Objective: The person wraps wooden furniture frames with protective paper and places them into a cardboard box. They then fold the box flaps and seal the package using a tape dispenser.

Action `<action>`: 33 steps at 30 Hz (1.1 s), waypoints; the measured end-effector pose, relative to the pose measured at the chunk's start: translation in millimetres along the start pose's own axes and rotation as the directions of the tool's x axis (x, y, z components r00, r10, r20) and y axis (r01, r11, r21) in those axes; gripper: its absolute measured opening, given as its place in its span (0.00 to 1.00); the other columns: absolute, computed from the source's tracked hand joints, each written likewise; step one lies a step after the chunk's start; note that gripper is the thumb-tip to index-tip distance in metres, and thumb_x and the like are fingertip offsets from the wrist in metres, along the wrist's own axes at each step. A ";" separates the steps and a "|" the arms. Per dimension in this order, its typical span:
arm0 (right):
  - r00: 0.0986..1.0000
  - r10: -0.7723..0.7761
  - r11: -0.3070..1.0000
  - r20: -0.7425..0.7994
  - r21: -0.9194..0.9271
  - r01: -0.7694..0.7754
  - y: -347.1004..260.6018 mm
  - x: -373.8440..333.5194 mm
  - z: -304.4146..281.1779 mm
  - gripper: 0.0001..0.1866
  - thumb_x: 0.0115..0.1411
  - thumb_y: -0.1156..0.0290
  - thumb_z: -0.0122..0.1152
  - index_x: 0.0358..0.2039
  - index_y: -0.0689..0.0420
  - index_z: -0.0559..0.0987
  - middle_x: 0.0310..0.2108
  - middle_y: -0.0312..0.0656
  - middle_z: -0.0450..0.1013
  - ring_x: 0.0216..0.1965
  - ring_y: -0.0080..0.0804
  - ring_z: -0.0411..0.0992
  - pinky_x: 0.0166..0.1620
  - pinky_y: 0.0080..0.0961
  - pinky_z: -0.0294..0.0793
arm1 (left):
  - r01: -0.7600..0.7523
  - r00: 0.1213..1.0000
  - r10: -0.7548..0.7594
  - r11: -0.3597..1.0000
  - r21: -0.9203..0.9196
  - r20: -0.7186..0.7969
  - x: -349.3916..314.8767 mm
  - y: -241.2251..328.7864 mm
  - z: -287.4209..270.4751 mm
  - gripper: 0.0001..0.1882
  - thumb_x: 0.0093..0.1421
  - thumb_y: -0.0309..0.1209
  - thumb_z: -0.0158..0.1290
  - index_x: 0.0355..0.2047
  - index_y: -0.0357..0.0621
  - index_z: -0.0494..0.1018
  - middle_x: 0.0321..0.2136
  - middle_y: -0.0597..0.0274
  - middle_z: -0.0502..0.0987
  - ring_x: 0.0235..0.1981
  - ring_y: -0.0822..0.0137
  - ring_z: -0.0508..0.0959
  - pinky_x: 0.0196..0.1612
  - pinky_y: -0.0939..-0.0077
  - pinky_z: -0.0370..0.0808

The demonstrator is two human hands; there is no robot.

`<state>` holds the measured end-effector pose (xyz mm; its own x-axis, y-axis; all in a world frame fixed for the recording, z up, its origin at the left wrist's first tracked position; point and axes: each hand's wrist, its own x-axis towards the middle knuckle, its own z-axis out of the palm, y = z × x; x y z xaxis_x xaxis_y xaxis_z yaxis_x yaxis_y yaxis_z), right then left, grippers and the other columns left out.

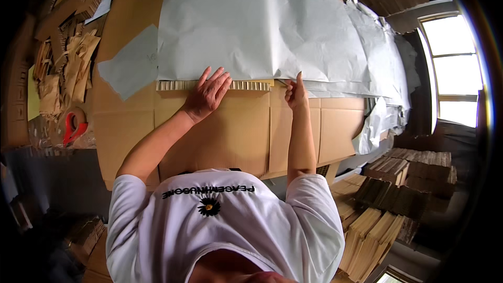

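A large sheet of pale grey paper [220,31] spreads over the cardboard-covered work surface [209,147]. Along its near edge lies a strip of corrugated-core board [249,86], its ribbed side showing. My left hand [207,97] rests flat over this strip and the paper's edge, fingers stretched out and slightly apart. To the right, past the strip's end, my right hand [297,93] is closed at the paper's edge with the thumb pointing up. A thin dark bit shows beside its fingers, too small to name.
A torn grey paper piece [131,63] lies left of the sheet. Farther left are brown paper scraps [78,65] and a tape roll [76,124] with a red part. Stacked board pieces [374,236] stand at the lower right, below a bright window [453,68].
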<state>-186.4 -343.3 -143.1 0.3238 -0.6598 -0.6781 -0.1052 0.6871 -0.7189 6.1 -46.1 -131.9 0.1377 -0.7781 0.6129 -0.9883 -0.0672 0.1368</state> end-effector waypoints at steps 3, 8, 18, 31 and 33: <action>0.990 -0.121 0.977 0.075 0.186 0.106 11.2 29.2 -5.2 0.18 0.60 0.58 0.66 0.24 0.55 0.69 0.15 0.34 0.66 0.13 0.22 0.61 0.13 0.19 0.59 | -0.033 0.996 0.026 0.996 0.085 0.089 6.6 1.8 -13.0 0.20 0.58 0.24 0.56 0.52 0.40 0.72 0.53 0.57 0.73 0.59 0.57 0.72 0.64 0.50 0.63; 0.920 -0.386 0.908 -0.066 0.153 0.391 44.6 9.0 7.0 0.15 0.63 0.66 0.63 0.28 0.62 0.69 0.17 0.40 0.68 0.12 0.25 0.64 0.15 0.22 0.64 | 0.196 0.957 -0.202 0.979 0.050 0.207 1.7 3.1 -4.3 0.29 0.54 0.30 0.62 0.56 0.42 0.67 0.51 0.59 0.72 0.58 0.61 0.70 0.63 0.52 0.63; 0.910 -0.243 0.939 0.335 0.318 0.134 74.7 -0.9 5.1 0.25 0.67 0.45 0.50 0.21 0.48 0.63 0.11 0.30 0.56 0.11 0.20 0.52 0.14 0.19 0.49 | 0.152 0.982 -0.174 0.955 0.254 0.068 9.8 14.0 3.1 0.21 0.53 0.31 0.56 0.49 0.40 0.72 0.40 0.59 0.74 0.44 0.58 0.74 0.60 0.48 0.63; 0.452 0.144 0.667 0.880 -0.424 0.613 337.3 -294.0 139.7 0.20 0.64 0.64 0.61 0.17 0.55 0.68 0.12 0.29 0.59 0.16 0.15 0.54 0.19 0.17 0.50 | 0.491 0.866 -0.462 0.857 0.154 -0.188 -211.3 54.4 -227.7 0.30 0.57 0.41 0.58 0.56 0.40 0.66 0.53 0.50 0.69 0.62 0.46 0.62 0.66 0.47 0.54; 0.294 0.267 0.627 0.918 -0.398 0.670 387.0 -331.1 186.3 0.19 0.63 0.66 0.62 0.17 0.57 0.70 0.13 0.29 0.60 0.17 0.15 0.55 0.20 0.17 0.52 | 0.741 0.669 -0.709 0.659 0.129 -0.223 -300.9 72.3 -294.1 0.33 0.55 0.40 0.60 0.59 0.42 0.64 0.56 0.52 0.69 0.62 0.48 0.63 0.64 0.50 0.59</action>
<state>-159.1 197.8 -168.3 0.9298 0.2688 -0.2513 -0.2229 -0.1321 -0.9658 -87.6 366.9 -77.5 0.8073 -0.3339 0.4866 -0.5577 -0.7014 0.4439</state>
